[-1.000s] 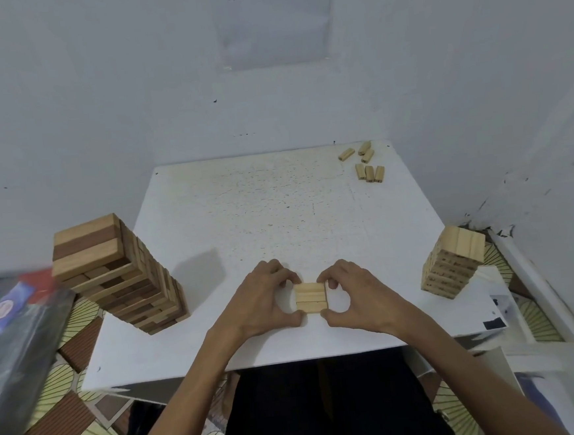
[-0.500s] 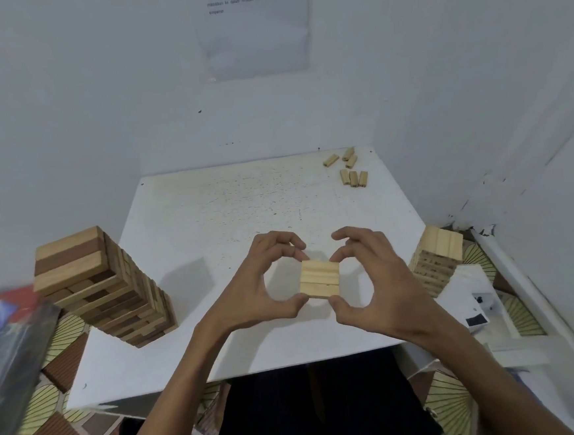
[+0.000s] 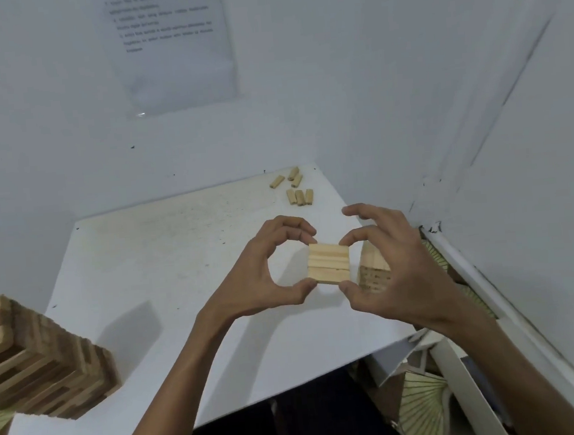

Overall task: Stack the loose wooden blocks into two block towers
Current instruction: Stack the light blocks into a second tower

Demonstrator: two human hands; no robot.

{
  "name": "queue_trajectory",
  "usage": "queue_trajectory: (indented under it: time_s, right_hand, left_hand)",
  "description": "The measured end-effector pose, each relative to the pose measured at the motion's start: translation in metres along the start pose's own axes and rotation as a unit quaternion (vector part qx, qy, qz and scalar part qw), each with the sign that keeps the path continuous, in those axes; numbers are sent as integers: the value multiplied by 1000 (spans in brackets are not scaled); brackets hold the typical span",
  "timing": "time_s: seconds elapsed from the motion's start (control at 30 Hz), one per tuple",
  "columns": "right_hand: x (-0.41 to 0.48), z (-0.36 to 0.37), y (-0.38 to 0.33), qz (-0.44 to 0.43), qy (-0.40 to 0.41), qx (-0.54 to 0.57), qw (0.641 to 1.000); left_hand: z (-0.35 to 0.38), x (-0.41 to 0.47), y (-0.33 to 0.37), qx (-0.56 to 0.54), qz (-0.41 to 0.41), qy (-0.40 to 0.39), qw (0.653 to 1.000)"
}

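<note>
Two hands hold one flat set of blocks point(image 3: 328, 263) between them, head view. The set is pale wood, several pieces pressed side by side; exact count hard to read.

Left hand point(image 3: 259, 271): fingers curled into a ring, fingertips on the set's far left corner, thumb on its near left corner. Pinching grip.

Right hand point(image 3: 393, 270): index finger bent down onto the far right corner, thumb against the near right edge. The other fingers are lifted and spread, touching nothing.

The set is raised off the table point(image 3: 165, 261), over its right-hand side, roughly level.

Right tower point(image 3: 372, 272): pale, just behind the set and mostly hidden by the right hand, at the table's right edge.

Left tower point(image 3: 40, 367): taller, mixed light and dark layers, at the near left corner, well apart from the hands.

Six loose blocks point(image 3: 297, 190) lie at the far right corner, three side by side, three scattered just behind.

Printed sheet point(image 3: 172, 47) on the back wall; text unreadable.
</note>
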State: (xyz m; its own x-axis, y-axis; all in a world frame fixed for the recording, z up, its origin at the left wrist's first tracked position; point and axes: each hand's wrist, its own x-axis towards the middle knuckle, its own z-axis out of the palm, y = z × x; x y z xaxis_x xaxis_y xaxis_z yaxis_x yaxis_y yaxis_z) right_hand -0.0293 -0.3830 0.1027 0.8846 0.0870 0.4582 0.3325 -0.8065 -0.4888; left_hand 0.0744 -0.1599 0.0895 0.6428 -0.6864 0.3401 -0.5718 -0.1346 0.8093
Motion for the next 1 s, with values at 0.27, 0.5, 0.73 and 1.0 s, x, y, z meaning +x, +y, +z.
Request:
queue_trajectory:
  time_s: [0.27, 0.5, 0.73, 1.0]
  right_hand:
    - [-9, -18, 46, 55, -8, -7, 998]
    - [-15, -19, 78, 83, -17, 6, 996]
    - [-18, -11, 94, 86, -13, 16, 996]
    - [-26, -6, 105, 100, -19, 8, 995]
  left_hand:
    - [33, 46, -6, -20, 12, -50, 998]
    - [53, 70, -25, -30, 13, -77, 996]
    - [62, 77, -43, -28, 11, -85, 996]
    - [73, 77, -52, -28, 0, -90, 996]
